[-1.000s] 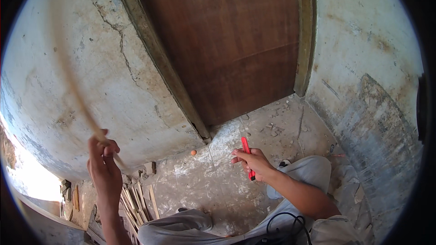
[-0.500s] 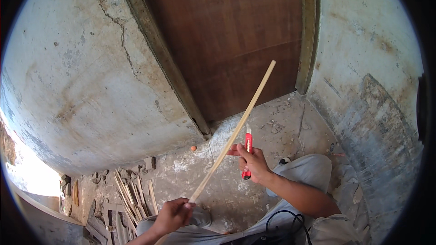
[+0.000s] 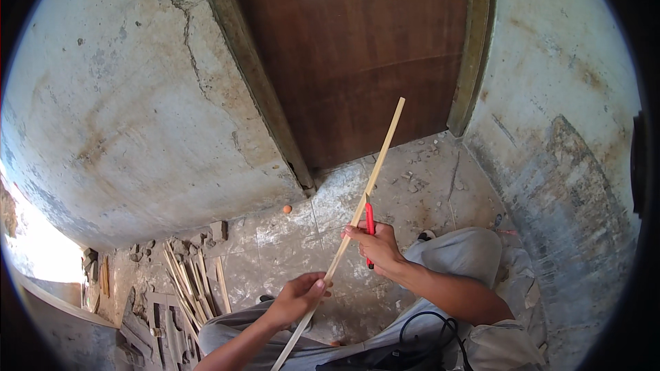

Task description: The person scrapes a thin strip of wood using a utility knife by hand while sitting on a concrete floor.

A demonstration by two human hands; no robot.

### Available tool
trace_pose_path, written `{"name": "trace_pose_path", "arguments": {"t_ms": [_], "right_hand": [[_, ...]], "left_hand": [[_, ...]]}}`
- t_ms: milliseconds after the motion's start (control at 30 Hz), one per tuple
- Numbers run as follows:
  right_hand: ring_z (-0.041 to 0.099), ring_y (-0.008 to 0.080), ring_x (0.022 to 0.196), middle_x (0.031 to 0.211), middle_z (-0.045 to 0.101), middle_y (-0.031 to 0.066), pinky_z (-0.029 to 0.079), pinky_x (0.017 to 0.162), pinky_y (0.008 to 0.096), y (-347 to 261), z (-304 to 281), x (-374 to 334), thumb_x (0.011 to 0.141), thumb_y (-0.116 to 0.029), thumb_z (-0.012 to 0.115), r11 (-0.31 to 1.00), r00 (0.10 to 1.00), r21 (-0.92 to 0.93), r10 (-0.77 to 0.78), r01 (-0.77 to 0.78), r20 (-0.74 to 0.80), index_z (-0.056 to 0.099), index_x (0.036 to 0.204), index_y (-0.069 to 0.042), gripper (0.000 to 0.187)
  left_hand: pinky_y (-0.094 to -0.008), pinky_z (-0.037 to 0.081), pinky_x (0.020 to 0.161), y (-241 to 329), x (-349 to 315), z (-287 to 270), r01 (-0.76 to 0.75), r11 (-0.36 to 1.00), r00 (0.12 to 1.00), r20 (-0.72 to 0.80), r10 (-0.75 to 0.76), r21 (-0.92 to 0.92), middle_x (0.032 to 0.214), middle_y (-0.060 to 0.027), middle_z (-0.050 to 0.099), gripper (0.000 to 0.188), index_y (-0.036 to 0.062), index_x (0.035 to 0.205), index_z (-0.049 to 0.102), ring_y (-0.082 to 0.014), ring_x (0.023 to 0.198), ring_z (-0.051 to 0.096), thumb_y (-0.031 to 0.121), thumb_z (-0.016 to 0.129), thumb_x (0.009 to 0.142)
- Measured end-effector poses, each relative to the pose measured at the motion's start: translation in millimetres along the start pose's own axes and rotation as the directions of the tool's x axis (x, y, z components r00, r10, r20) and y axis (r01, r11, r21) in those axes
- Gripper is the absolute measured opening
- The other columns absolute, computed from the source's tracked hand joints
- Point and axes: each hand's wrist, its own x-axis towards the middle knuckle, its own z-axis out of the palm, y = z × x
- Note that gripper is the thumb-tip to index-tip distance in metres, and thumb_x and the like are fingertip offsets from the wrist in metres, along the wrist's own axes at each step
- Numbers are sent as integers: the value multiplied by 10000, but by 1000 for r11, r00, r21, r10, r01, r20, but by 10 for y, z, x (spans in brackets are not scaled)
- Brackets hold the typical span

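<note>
2 hands work 1 long pale wooden strip point(image 3: 357, 216): left hand point(image 3: 299, 297) clamped low on it above the lap, right hand point(image 3: 377, 247) gripping a red-handled knife point(image 3: 370, 223) against it. Shaving looks underway; next calls for a steady stroke.

Long pale wooden strip point(image 3: 357, 216) slants upward (red-handled knife point(image 3: 370, 223) against it).

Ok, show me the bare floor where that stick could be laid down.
Bare tiles lie between the brown door and the right hand, and more sit near the small orange ball. It is crowded at the left, where wood offcuts pile by the wall.
</note>
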Motion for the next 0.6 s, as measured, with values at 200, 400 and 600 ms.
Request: {"name": "trace_pose_path", "arguments": {"t_ms": [200, 400, 600], "right_hand": [[428, 24, 501, 823, 711, 47, 330, 448, 211, -28, -11, 60, 965, -229, 667, 983, 999, -185, -11, 20, 49, 678, 1027, 11, 248], [577, 191, 623, 826, 674, 109, 464, 605, 334, -98, -95, 7, 985, -268, 619, 572, 895, -699, -373, 429, 245, 637, 1187, 41, 369], [651, 351, 821, 989, 644, 219, 520, 746, 421, -148, 78, -197, 969, -295, 606, 430, 857, -747, -346, 507, 383, 561, 1301, 74, 498]], "left_hand": [[-276, 499, 562, 54, 267, 18, 97, 987, 995, 40, -92, -129, 954, -84, 649, 303, -10, 1186, 559, -138, 661, 605, 256, 494, 1057], [-257, 412, 472, 111, 182, -31, 153, 908, 983, -34, -180, -391, 885, -50, 609, 217, 41, 1156, 576, -118, 558, 516, 203, 466, 1063], [-258, 408, 509, -71, 136, -189, 158, 820, 987, 55, -153, -551, 932, -44, 587, 264, 40, 1253, 556, -114, 561, 457, 203, 463, 1067]]}}
